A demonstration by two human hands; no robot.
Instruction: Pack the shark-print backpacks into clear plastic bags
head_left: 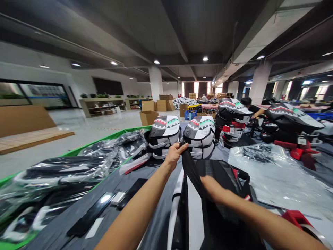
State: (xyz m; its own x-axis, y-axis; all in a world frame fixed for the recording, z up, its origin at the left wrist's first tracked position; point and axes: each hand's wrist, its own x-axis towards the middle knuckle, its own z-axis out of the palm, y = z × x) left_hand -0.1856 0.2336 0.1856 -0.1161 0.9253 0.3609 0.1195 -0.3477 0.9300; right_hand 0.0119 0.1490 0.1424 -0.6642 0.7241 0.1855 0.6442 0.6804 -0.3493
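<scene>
A black backpack (221, 170) with a white side panel lies on the grey-covered table before me, its back padding facing up. My left hand (174, 155) pinches the raised end of its black shoulder strap (189, 163) between thumb and fingers. Lower down, my right hand (213, 187) is closed at the strap's right edge; its fingertips are partly hidden by the strap and slightly blurred. Just beyond stand two stacks of shark-teeth backpacks, the left stack (163, 133) and the right stack (199, 133), grey and white with red and green trim.
Plastic-wrapped backpacks (70, 168) fill a green-edged area at left. A phone (91, 213) and a dark flat item (132, 192) lie nearby. To the right are clear plastic bags (275, 173), a red tape dispenser (296, 220) and more stacked backpacks (293, 118). Another person (248, 106) works behind them.
</scene>
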